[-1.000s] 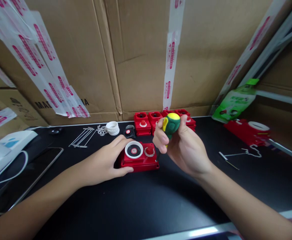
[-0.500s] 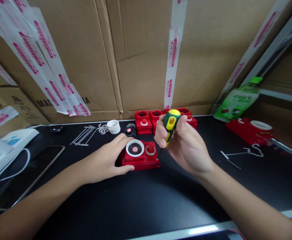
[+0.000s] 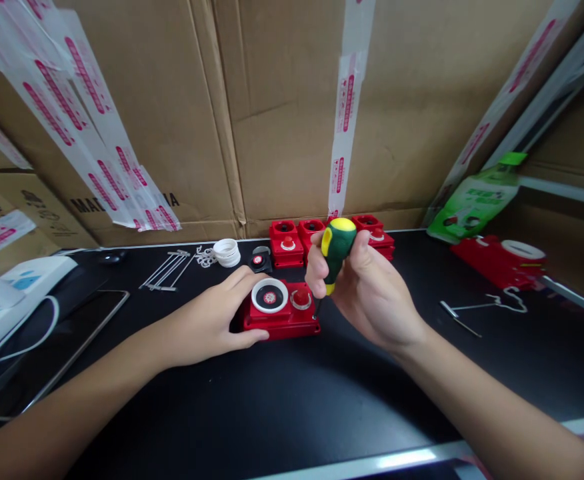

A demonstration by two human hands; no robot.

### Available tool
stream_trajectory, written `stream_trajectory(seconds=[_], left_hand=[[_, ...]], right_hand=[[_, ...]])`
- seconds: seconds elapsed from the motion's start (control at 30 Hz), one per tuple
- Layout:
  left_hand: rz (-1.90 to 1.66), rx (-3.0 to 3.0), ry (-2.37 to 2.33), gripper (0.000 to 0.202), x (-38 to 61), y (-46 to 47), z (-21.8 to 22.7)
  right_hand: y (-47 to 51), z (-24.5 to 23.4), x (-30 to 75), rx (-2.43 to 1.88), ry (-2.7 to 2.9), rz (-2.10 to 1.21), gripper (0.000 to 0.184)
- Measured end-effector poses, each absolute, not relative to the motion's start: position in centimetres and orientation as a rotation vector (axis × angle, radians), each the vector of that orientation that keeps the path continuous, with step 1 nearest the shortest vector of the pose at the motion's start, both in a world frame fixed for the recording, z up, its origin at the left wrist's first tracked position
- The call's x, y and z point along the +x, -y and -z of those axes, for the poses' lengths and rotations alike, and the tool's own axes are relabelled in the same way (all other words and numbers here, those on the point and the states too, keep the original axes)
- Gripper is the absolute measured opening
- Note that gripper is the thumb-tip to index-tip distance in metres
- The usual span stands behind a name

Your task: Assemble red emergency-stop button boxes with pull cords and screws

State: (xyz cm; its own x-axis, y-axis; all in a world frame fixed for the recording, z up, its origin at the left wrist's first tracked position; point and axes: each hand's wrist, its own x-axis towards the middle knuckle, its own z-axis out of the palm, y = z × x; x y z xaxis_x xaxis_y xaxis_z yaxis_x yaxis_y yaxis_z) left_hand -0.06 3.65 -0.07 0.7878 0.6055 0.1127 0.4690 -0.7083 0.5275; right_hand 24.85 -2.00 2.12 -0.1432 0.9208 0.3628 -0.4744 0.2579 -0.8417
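A red box-shaped device [image 3: 282, 325] lies on the black table, with a white ring [image 3: 256, 304] around a black disc and a red knob [image 3: 301, 297] beside it. My left hand [image 3: 222, 310] grips its left end, thumb along the front side and the other fingers behind, partly hidden. In my right hand [image 3: 372, 283] is a short screwdriver [image 3: 339, 253] with a green and yellow handle. Its dark shaft points down, and the tip is at a screw in the device's right corner. The fingers are wrapped round the handle.
Several similar red devices [image 3: 285, 247] stand behind, by the cardboard. White rings [image 3: 227, 253], a black round part [image 3: 261, 260] and metal T-shaped rods [image 3: 169, 270] lie back left. At right are a green bottle [image 3: 477, 200], another red device [image 3: 497, 263] and a metal rod with chain [image 3: 472, 308]. A tablet [image 3: 57, 353] lies left.
The screwdriver handle has turned in my right hand, and its yellow patch now faces left. The fingers have shifted slightly with it. My left hand and the red device stay in place.
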Motion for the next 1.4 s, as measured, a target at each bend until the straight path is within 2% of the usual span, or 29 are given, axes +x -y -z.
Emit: stream_trajectory(seconds=[0.13, 0.27, 0.37, 0.57, 0.7, 0.83, 0.97, 1.17, 1.4], left_hand=[[-0.387, 2.501, -0.799, 0.064, -0.01, -3.62, 0.07], [-0.383, 2.494, -0.807, 0.064, 0.02, -3.64, 0.02], [-0.377, 2.497, -0.813, 0.063, 0.04, -3.69, 0.00], [-0.378, 2.502, -0.801, 0.063, 0.01, -3.76, 0.06], [-0.378, 2.503, -0.799, 0.064, -0.03, -3.71, 0.15], [-0.369, 2.498, -0.810, 0.064, 0.00, -3.68, 0.13], [-0.370, 2.496, -0.827, 0.063, 0.04, -3.72, 0.05], [-0.376, 2.504, -0.805, 0.064, 0.05, -3.80, 0.12], [-0.380, 2.503, -0.809, 0.062, 0.03, -3.68, 0.17]], right_hand=[[1.97, -2.02, 24.93, -0.501, 1.139, -1.341, 0.043], [1.98, -2.08, 25.06, -0.467, 1.151, -1.316, 0.030], [1.93, -2.08, 25.08, -0.434, 1.157, -1.315, 0.029], [1.75, -2.00, 24.92, -0.451, 1.135, -1.373, 0.049], [1.79, -2.04, 24.99, -0.442, 1.143, -1.323, 0.033], [1.81, -1.97, 25.09, -0.422, 1.145, -1.335, 0.029], [1.68, -1.78, 25.05, -0.426, 1.126, -1.395, 0.047], [1.81, -2.06, 24.96, -0.442, 1.148, -1.328, 0.042], [1.80, -2.36, 25.02, -0.448, 1.126, -1.362, 0.051]])
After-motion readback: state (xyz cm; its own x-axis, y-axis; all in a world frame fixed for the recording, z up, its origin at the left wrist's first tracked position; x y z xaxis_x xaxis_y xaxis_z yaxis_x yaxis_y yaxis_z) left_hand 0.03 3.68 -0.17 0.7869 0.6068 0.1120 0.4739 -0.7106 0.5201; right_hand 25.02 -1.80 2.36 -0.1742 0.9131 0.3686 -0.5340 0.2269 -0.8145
